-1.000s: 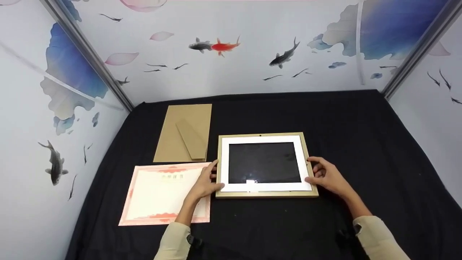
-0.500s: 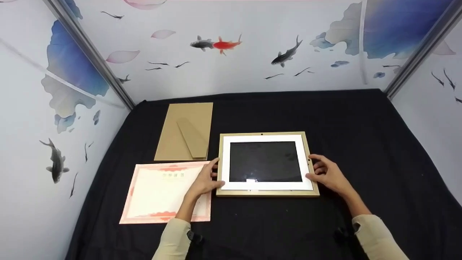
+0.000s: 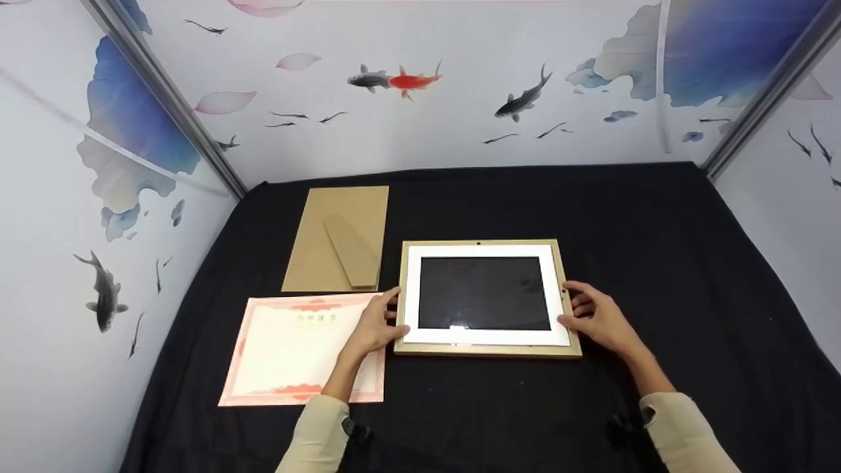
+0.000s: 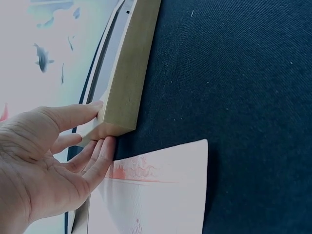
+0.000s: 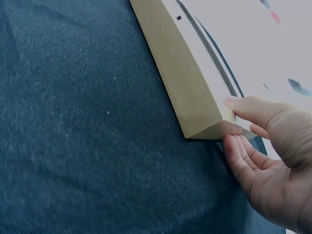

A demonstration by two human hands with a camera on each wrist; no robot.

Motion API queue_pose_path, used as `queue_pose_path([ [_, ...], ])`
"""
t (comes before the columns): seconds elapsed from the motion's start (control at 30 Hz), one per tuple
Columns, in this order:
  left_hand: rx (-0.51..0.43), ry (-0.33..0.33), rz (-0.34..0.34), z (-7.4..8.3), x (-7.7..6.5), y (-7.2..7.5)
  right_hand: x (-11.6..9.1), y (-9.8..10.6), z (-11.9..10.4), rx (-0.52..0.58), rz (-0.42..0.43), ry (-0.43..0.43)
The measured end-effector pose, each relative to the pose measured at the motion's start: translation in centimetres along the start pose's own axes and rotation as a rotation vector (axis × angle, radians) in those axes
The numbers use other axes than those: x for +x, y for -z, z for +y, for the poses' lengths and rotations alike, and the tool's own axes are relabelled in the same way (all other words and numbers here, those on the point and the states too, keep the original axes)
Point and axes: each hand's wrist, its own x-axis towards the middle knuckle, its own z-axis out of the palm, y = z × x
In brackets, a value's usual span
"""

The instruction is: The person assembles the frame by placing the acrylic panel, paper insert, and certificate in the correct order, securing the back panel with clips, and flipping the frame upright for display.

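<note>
A picture frame (image 3: 486, 351) with a pale gold wooden edge lies flat on the black cloth, back side up. Inside it sits a white mat (image 3: 483, 251) around a dark, glossy opening. At its left side my left hand (image 3: 373, 330) holds the edge, thumb on top near the front corner and fingers against the outer side. My right hand (image 3: 601, 323) grips the opposite side likewise, its thumb over the mat's edge. Both wrist views show fingertips at the frame's end face (image 4: 114, 129). Under my left wrist lies a certificate (image 3: 295, 355) with a pink-red border.
Behind the certificate lies a brown backing board (image 3: 348, 200) with a folded stand leg (image 3: 351, 256) on it. Black cloth (image 3: 631, 210) covers the table. White panels (image 3: 447, 138) painted with fish and lotus enclose the back and both sides, joined by metal posts (image 3: 762, 105).
</note>
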Motion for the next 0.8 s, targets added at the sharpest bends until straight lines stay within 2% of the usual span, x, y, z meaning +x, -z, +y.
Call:
queue_pose_path([
  [0.3, 0.039, 0.009, -0.002, 0.27, 0.1, -0.3, -0.01, 0.01, 0.12, 0.001, 0.002, -0.026],
  [0.6, 0.017, 0.016, 0.049, -0.2, -0.02, -0.46, 0.12, 0.08, 0.2, 0.002, -0.005, -0.016],
  [0.8, 0.006, 0.013, 0.056, -0.11, -0.07, -0.24, 0.26, 0.13, 0.16, -0.016, -0.001, 0.003],
])
